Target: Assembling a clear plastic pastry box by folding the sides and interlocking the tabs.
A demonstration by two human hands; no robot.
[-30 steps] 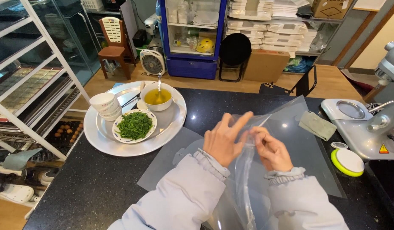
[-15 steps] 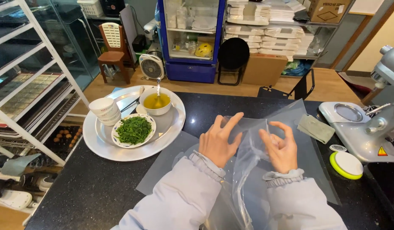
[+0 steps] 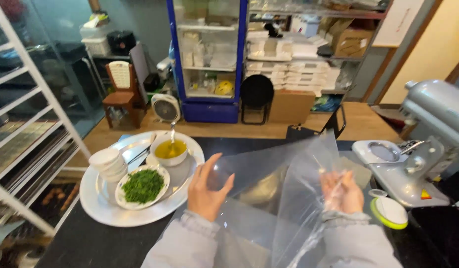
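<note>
Between both hands (image 3: 207, 191) (image 3: 342, 191), clear plastic sheet (image 3: 284, 173)

I hold a clear plastic sheet (image 3: 289, 183), thin and wrinkled, lifted up above the dark counter, partly folded.
</note>
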